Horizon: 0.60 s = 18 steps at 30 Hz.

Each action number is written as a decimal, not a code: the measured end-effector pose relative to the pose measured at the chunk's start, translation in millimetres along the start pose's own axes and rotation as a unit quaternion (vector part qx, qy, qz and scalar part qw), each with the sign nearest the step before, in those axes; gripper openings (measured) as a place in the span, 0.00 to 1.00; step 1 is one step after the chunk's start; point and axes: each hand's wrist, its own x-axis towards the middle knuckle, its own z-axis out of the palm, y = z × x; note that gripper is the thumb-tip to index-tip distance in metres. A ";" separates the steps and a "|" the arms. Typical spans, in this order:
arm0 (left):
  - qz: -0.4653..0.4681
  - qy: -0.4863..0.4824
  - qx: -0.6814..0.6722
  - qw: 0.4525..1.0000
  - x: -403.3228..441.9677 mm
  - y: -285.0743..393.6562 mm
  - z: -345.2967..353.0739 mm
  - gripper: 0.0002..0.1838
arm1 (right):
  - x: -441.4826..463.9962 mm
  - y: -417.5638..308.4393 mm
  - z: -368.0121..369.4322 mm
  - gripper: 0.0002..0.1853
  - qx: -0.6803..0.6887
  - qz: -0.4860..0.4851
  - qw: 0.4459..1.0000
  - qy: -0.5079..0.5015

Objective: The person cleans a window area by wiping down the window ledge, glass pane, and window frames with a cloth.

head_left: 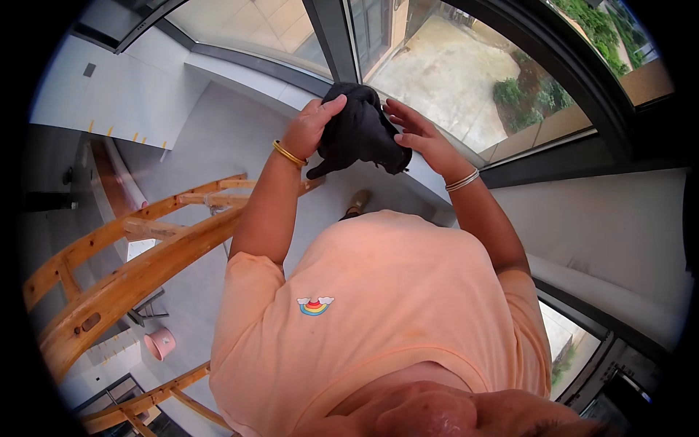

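A bunched black cloth (360, 135) hangs in front of me at the window ledge. My left hand (313, 127), with a yellow bangle at the wrist, grips its left side, thumb over the fabric and the other fingers mostly hidden. At the cloth's right edge is my right hand (421, 138), its fingers apart and the thumb close to or touching the fabric; pale bracelets circle that wrist. The cloth's lower end droops in folds between my hands.
Wooden ladder rails (145, 269) stand at the left, near my left arm. Dark window frames (331, 44) rise ahead, with a white ledge (255, 86) below. A pink bucket (160, 342) sits on the grey floor (218, 131). One shoe (359, 200) shows below the cloth.
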 end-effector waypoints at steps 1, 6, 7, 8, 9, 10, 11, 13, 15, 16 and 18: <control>0.001 -0.003 0.002 1.000 -2.1 14.1 12.1 0.23 | -0.4 -1.2 7.0 0.36 0.039 -0.036 0.998 -0.012; 0.001 -0.212 0.263 0.941 12.5 54.0 25.0 0.19 | -7.3 -9.9 12.1 0.35 -0.105 0.034 0.991 -0.081; 0.027 -0.211 0.347 0.914 15.8 59.5 24.8 0.18 | -10.0 -9.2 8.8 0.33 -0.080 0.068 0.990 -0.092; 0.031 -0.212 0.348 0.913 18.9 64.4 26.5 0.18 | -12.1 -8.9 6.6 0.30 -0.056 0.102 0.988 -0.103; 0.044 -0.145 0.404 0.902 20.6 71.1 29.4 0.18 | -14.9 -8.6 8.0 0.30 -0.058 0.100 0.988 -0.102; 0.057 -0.077 0.457 0.884 22.5 74.2 30.3 0.18 | -18.1 -6.9 11.7 0.28 0.076 0.088 0.989 -0.094; 0.058 -0.078 0.457 0.884 29.4 63.6 27.5 0.18 | -19.9 -5.5 13.7 0.27 0.209 0.074 0.971 -0.084; 0.384 0.106 0.571 0.718 48.5 35.4 25.6 0.20 | -19.1 -4.1 11.7 0.31 0.235 0.053 0.969 -0.060; 0.307 0.113 0.502 0.801 43.3 19.8 26.6 0.21 | -19.6 -8.1 7.5 0.30 0.325 0.009 0.945 -0.027; 0.168 0.060 0.429 0.885 40.2 11.1 20.4 0.23 | -20.1 -10.2 4.0 0.30 0.303 -0.027 0.952 -0.027; -0.039 -0.041 0.274 0.960 31.9 -12.8 20.3 0.30 | -20.7 -8.8 -3.3 0.31 0.380 -0.023 0.924 -0.032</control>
